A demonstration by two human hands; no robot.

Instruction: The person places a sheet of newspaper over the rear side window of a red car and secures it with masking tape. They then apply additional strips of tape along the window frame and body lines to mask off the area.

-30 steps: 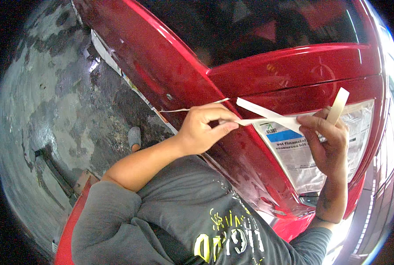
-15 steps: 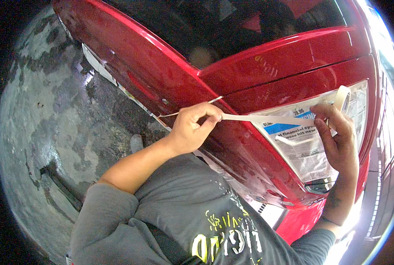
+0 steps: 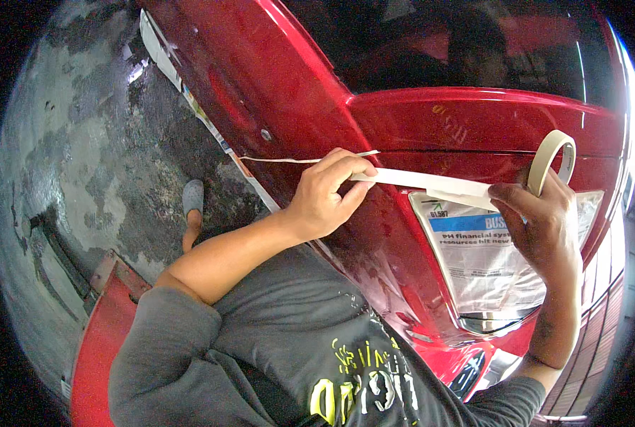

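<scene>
My left hand point(image 3: 326, 193) pinches the free end of a strip of cream masking tape point(image 3: 431, 181) against the red car body point(image 3: 274, 92). My right hand point(image 3: 541, 224) holds the tape roll point(image 3: 551, 162) up at the right, with the strip stretched taut between both hands. A sheet of newspaper point(image 3: 484, 263) is stuck on the red panel under my right hand, covering a lamp area. A thin line of tape point(image 3: 274, 159) runs leftward from my left hand along the panel.
The worn grey concrete floor point(image 3: 82, 164) lies to the left, with my sandalled foot point(image 3: 191, 206) on it. Another red panel point(image 3: 104, 349) sits at lower left. The dark car window point(image 3: 438, 43) is above. Paper masking strips point(image 3: 189, 92) edge the car body.
My right hand has lifted the roll and pulled out a longer strip. My left hand stays pinched on the tape end at the panel seam. The view has shifted slightly.
</scene>
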